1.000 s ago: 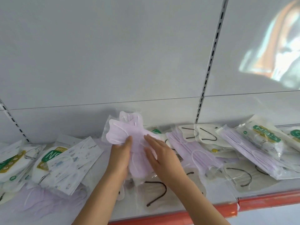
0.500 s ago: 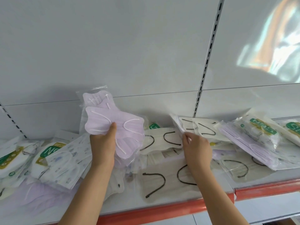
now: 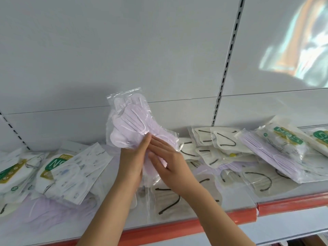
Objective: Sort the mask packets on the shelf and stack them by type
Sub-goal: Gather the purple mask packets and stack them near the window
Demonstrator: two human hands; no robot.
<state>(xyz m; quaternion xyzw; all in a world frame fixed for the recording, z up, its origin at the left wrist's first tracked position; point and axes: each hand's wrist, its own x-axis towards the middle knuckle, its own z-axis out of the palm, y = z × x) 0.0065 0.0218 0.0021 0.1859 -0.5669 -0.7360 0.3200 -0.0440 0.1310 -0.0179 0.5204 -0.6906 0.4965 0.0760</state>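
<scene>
Above the middle of the shelf (image 3: 204, 222) I hold several lilac mask packets (image 3: 131, 125) in clear plastic, fanned upward. My left hand (image 3: 132, 162) grips their lower edge from the left. My right hand (image 3: 168, 164) lies against them from the right, fingers flat on the plastic. Under my hands lie cream packets with black ear loops (image 3: 170, 203). More cream packets (image 3: 220, 141) are piled right of centre. Another lilac packet (image 3: 266, 157) lies at the right, and a blurred lilac one (image 3: 44, 210) at the front left.
White packets with green N95 labels lie at the far left (image 3: 10, 173) and far right (image 3: 284, 137). A white printed packet (image 3: 79, 171) leans on the left pile. The shelf has a red front strip (image 3: 177, 229) and a slotted upright (image 3: 229, 59) in the back panel.
My right hand left the cream packets at the right and came back onto the lilac packets. The left hand carried the lilac bundle right, toward the centre.
</scene>
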